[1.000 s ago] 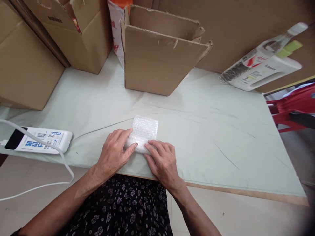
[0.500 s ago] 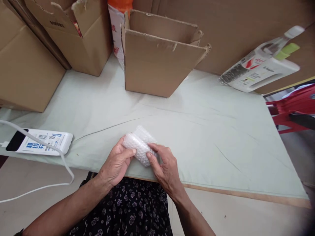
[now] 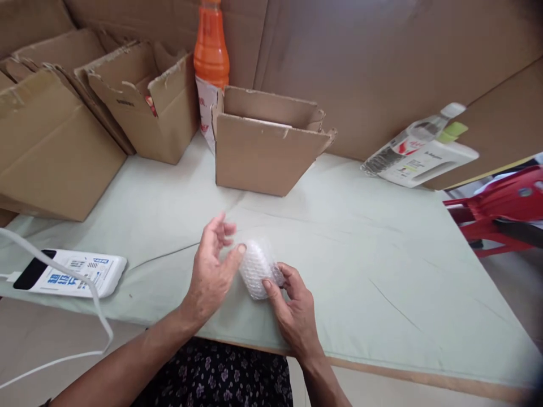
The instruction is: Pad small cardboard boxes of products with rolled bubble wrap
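While the bubble-wrap bundle [image 3: 258, 271] sits lifted just above the table's near edge, the right hand [image 3: 294, 311] pinches its lower end between thumb and fingers; the left hand [image 3: 212, 265] touches it with the thumb only, fingers spread loose; with so light a hold the wrap could spring open or the bundle slip to the green table cover [image 3: 360, 254]; an open cardboard box [image 3: 265, 141] stands toward the far edge, a power strip [image 3: 70, 272] at the near left corner.
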